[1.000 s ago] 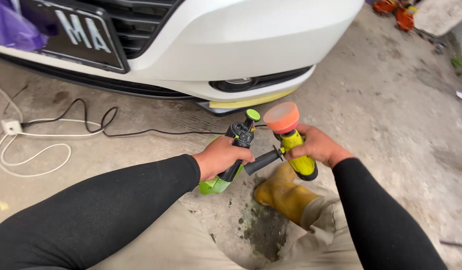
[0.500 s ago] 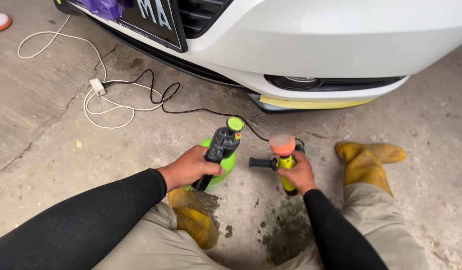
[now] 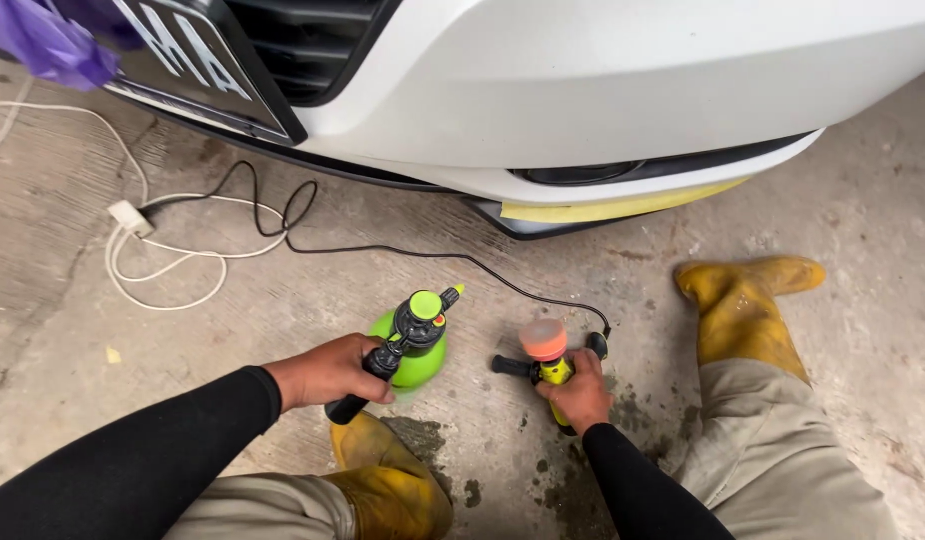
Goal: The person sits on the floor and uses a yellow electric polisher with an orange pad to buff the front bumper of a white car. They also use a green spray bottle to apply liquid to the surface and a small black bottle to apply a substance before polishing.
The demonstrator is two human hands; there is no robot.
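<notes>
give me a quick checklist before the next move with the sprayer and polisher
1. Left hand grips the handle of the green pump sprayer: ok.
2. Sprayer nozzle aimed at the orange pad: ok, it points roughly that way.
3. Right hand firm on the yellow polisher: ok.
4. Black power cord away from the pad: ok, it trails off behind the tool.
5. Yellow masking tape in place on the bumper's lower edge: ok.
6. Polisher switched off: cannot tell.
</notes>
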